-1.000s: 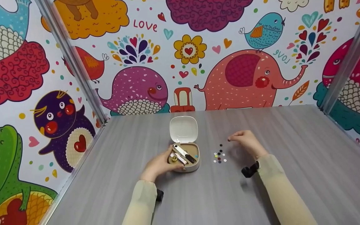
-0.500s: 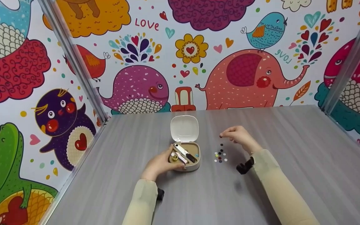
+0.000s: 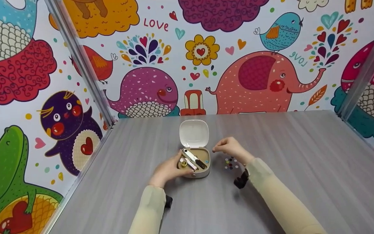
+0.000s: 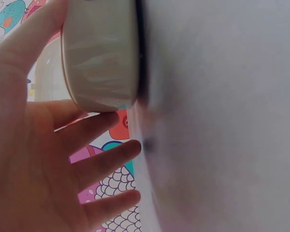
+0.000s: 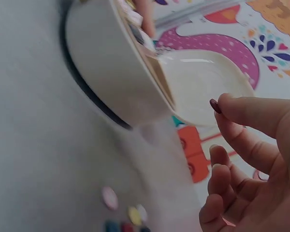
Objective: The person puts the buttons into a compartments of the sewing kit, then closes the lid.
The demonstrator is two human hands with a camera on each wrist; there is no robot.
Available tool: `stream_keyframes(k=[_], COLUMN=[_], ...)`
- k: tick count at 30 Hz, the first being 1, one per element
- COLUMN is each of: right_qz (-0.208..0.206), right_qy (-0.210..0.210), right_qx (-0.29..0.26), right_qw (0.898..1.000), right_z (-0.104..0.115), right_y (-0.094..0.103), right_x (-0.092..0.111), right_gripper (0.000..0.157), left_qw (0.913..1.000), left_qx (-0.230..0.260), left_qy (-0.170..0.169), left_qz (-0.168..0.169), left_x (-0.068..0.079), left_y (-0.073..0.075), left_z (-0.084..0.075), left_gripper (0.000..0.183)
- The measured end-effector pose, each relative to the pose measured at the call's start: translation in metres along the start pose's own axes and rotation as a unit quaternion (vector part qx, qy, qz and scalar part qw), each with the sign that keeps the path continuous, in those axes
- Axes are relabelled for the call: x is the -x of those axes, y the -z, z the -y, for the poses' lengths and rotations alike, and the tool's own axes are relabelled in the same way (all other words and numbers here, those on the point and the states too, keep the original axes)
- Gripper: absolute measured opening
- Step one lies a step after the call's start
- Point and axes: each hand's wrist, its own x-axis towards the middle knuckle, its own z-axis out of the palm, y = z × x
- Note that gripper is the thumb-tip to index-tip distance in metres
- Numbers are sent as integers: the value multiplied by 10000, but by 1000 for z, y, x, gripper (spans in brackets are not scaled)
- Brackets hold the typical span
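My left hand (image 3: 166,170) grips the near left corner of a small white sewing box (image 3: 201,174), thumb at its front and fingers along its side. The box's lid (image 3: 194,134) stands raised at the back. Inside lie a white tool with a black end (image 3: 195,159), a pale pinkish tool (image 3: 192,164), a gold ring-like piece (image 3: 183,164) and a light blue button (image 3: 207,161). My right hand (image 3: 233,150) is just right of the box. Between thumb and index finger it pinches a small dark red button (image 5: 215,106), held above the table.
Several small loose buttons (image 3: 230,165), white, yellow, red and dark, lie on the grey table (image 3: 271,201) right of the box, partly under my right wrist. A wall with printed cartoon animals (image 3: 252,81) stands behind the table, with metal posts at its corners.
My right hand has moved left with the dark red button, from beyond the loose buttons to beside the box. My left hand keeps its grip on the box.
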Motion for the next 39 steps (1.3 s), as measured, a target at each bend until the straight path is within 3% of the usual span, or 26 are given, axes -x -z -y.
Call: stream_keyframes(k=[8,22,33,39], right_qz=[155,329,158,256], right_qy=[88,352,552,612], right_qx=[9,139,214,74], right_qw=[9998,9987,9981,9978], right_z=[-2,-9,-9,-3], right_y=[-24,-41,-46,-34], right_x=[-2,-2,-5,-5], right_gripper=[10,10,8,9], left_qw=[9999,10000,9999,9998], left_qx=[-102,-25,-91,-175], left_qy=[10,-7,57,-32], left_qz=[-10,18,7,-70], left_x=[-1,-1,-1,-1], left_y=[-3,-5,0,0], left_z=[-2,1,-1,-1], left_gripper=[107,108,108,106])
